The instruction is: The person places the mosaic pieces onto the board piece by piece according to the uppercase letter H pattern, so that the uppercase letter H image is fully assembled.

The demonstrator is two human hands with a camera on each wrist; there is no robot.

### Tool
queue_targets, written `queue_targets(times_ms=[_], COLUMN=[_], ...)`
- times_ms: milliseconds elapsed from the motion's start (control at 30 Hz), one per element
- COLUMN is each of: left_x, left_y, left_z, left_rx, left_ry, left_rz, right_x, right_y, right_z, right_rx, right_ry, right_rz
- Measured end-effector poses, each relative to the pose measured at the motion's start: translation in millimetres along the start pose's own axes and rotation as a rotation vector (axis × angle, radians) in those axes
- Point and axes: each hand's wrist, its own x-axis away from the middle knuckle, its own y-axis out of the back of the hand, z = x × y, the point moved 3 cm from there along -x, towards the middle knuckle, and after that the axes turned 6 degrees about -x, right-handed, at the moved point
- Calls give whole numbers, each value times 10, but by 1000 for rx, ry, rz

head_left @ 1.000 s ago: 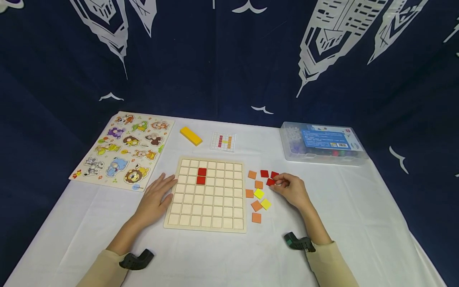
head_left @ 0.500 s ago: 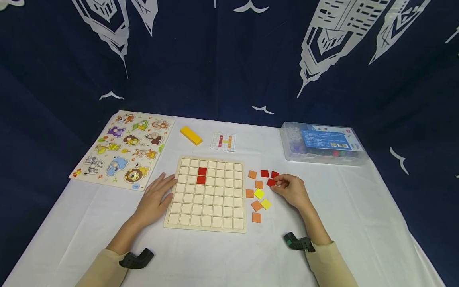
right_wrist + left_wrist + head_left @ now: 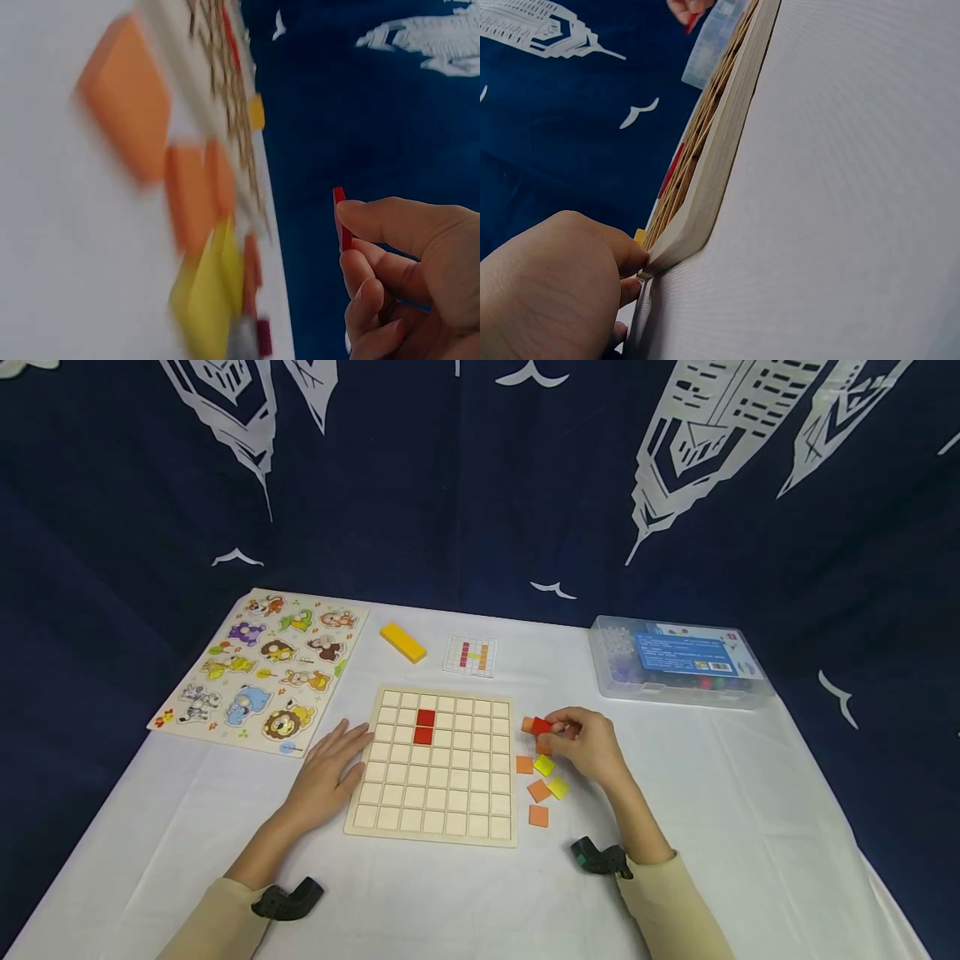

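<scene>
In the head view my right hand (image 3: 591, 747) pinches a red square tile (image 3: 540, 726) above the loose tiles right of the wooden grid board (image 3: 456, 774). The right wrist view shows that red tile (image 3: 343, 217) edge-on between thumb and fingers. My left hand (image 3: 324, 778) rests against the board's left edge, fingers relaxed; its thumb (image 3: 634, 255) touches the board corner in the left wrist view. Two red tiles (image 3: 424, 727) sit in the board's grid, one below the other. Several orange tiles (image 3: 538, 791) and two yellow tiles (image 3: 544, 766) lie beside the board. My right hand covers some of the pile.
Behind the board lie a small pattern card (image 3: 470, 656) and a yellow block (image 3: 402, 643). An animal puzzle board (image 3: 258, 672) is at the left. A clear plastic box (image 3: 678, 660) stands at the back right, all on a white cloth (image 3: 420, 902).
My right hand has lifted the red tile off the table and moved left with it, towards the board. My left hand stays at the board's edge.
</scene>
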Motion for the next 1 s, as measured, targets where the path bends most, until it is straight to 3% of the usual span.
queue_targets(times_ms=[233,467,733,1000], left_x=[-11,-18,-17,-9], left_y=[-13,-8,-6,-1], left_z=[17,15,3,10], left_rx=[0,3,-2,1], left_ry=[-3,-5,-16,-8], left_rz=[-2,-4,-1,-7], right_x=[-88,-109,-56,-26], right_y=[-421,-891,-1254,-1371], right_z=[479,763,832,780], right_rx=[-38,-34,71,101], right_ry=[106,169,202,206], right_rz=[79,166,223,242])
